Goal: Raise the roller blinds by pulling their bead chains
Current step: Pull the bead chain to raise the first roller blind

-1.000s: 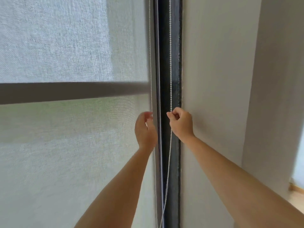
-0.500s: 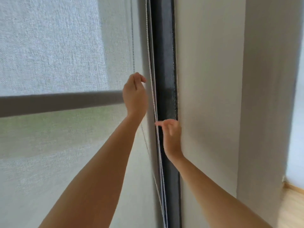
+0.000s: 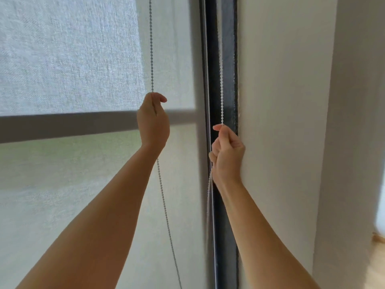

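Observation:
A pale grey roller blind [image 3: 68, 59] covers the window on the left, and a dark horizontal window bar [image 3: 62, 126] shows through its fabric. My left hand [image 3: 153, 122] is shut on the grey strand of the bead chain [image 3: 151, 49], which runs up out of the fist and trails down past my forearm. My right hand [image 3: 228, 155] is lower and pinches the white strand of the bead chain [image 3: 220, 69] in front of the black window frame [image 3: 227, 59]. That strand hangs on below the fist along the frame.
A white wall [image 3: 281, 101] rises right of the black frame, with a projecting corner [image 3: 333, 142] further right. A strip of wooden floor [image 3: 378, 265] shows at the bottom right.
My left hand rose from level with the right hand and now grips the left strand above it. My right hand stayed lower on the right strand. The view shifted left.

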A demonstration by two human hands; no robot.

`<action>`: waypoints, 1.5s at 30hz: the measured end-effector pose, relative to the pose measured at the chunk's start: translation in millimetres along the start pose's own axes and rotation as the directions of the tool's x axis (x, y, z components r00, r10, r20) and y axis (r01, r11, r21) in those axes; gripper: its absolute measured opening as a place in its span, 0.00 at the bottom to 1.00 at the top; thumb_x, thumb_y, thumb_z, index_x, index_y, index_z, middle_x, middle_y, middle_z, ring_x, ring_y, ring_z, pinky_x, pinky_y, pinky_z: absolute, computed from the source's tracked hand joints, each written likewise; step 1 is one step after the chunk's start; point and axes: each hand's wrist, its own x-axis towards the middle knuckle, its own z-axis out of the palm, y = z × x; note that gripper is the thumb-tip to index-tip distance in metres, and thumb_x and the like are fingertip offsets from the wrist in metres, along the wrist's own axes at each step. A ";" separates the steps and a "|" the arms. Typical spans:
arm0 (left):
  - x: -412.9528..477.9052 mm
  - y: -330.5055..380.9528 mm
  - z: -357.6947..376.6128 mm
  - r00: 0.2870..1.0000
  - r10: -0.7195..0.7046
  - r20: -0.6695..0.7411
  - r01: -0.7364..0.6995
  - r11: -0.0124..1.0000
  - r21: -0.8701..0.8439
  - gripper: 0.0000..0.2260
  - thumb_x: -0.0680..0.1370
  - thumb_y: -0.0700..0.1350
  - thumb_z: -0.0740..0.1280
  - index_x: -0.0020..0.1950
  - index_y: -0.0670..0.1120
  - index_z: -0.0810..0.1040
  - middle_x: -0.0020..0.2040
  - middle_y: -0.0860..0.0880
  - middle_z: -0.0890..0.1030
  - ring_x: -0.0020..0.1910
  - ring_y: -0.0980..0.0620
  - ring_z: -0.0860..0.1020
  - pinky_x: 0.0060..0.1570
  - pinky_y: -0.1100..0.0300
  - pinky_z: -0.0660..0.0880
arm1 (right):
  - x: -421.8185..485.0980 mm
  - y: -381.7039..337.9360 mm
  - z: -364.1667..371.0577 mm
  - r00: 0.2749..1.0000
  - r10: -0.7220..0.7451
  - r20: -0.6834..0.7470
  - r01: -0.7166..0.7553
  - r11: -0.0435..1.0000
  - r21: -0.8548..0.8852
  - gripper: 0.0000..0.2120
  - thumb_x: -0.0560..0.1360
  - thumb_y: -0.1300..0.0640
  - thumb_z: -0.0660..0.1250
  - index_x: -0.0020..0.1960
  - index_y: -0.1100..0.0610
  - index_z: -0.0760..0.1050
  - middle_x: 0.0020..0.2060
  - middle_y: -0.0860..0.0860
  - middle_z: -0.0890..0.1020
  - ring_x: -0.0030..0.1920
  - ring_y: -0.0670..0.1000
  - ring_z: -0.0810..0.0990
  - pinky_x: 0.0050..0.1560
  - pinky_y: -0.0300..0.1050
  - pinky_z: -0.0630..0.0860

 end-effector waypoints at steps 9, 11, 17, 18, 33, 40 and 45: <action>-33.0 -19.3 0.5 0.999 -0.044 0.029 0.041 0.994 0.097 0.13 0.82 0.40 0.53 0.48 0.42 0.76 0.30 0.57 0.71 0.27 0.60 0.69 0.30 0.64 0.64 | -46.4 -3.2 -22.3 0.992 0.130 0.012 -0.129 0.991 -0.037 0.13 0.80 0.58 0.60 0.41 0.56 0.79 0.22 0.47 0.60 0.24 0.46 0.53 0.23 0.39 0.51; -38.4 -16.4 -1.5 1.000 -0.001 0.013 -0.001 0.993 0.115 0.12 0.81 0.38 0.53 0.45 0.42 0.75 0.29 0.57 0.70 0.25 0.60 0.67 0.27 0.67 0.62 | -47.8 -6.2 -27.7 0.993 0.120 0.014 -0.120 0.993 -0.020 0.12 0.80 0.58 0.60 0.42 0.57 0.79 0.22 0.47 0.61 0.25 0.47 0.52 0.22 0.40 0.50; -82.6 6.7 -2.3 0.988 0.154 0.020 -0.155 0.984 0.087 0.11 0.79 0.35 0.53 0.40 0.45 0.69 0.26 0.58 0.64 0.21 0.58 0.61 0.22 0.70 0.59 | -4.7 -22.4 -45.8 0.991 0.069 -0.113 -0.096 0.963 -0.250 0.12 0.80 0.56 0.60 0.42 0.55 0.80 0.24 0.47 0.66 0.23 0.45 0.60 0.22 0.37 0.59; -88.1 15.2 2.9 0.985 0.169 0.026 -0.170 0.984 0.057 0.11 0.79 0.36 0.53 0.39 0.46 0.68 0.26 0.59 0.64 0.21 0.58 0.63 0.21 0.71 0.59 | 3.8 -23.0 -46.4 0.988 0.074 -0.133 -0.115 0.933 -0.341 0.12 0.80 0.56 0.59 0.45 0.56 0.81 0.27 0.49 0.70 0.25 0.46 0.65 0.24 0.38 0.63; -300.1 -5.6 4.9 0.844 -0.159 0.512 0.093 0.984 0.153 0.10 0.77 0.39 0.52 0.37 0.49 0.65 0.26 0.55 0.66 0.23 0.57 0.64 0.23 0.64 0.60 | 38.2 -138.2 45.4 0.960 0.104 0.258 -0.080 0.992 -0.100 0.13 0.81 0.57 0.56 0.53 0.62 0.78 0.30 0.50 0.74 0.26 0.46 0.69 0.25 0.38 0.64; -357.6 -46.1 -34.2 0.537 -0.293 0.791 0.098 0.953 0.286 0.09 0.80 0.49 0.52 0.43 0.49 0.67 0.36 0.44 0.77 0.36 0.44 0.75 0.36 0.53 0.71 | -37.7 -65.1 -12.4 0.991 -0.081 0.105 0.107 0.956 -0.273 0.15 0.81 0.60 0.58 0.38 0.53 0.77 0.22 0.43 0.65 0.22 0.42 0.59 0.22 0.34 0.58; -284.9 -50.3 -41.6 0.580 -0.276 0.767 0.214 0.960 0.183 0.19 0.78 0.53 0.53 0.65 0.53 0.74 0.66 0.52 0.75 0.66 0.55 0.71 0.67 0.60 0.63 | -73.9 -20.8 -63.5 0.995 -0.093 0.039 0.101 0.908 -0.407 0.16 0.80 0.58 0.59 0.35 0.51 0.76 0.22 0.44 0.66 0.23 0.44 0.60 0.25 0.37 0.59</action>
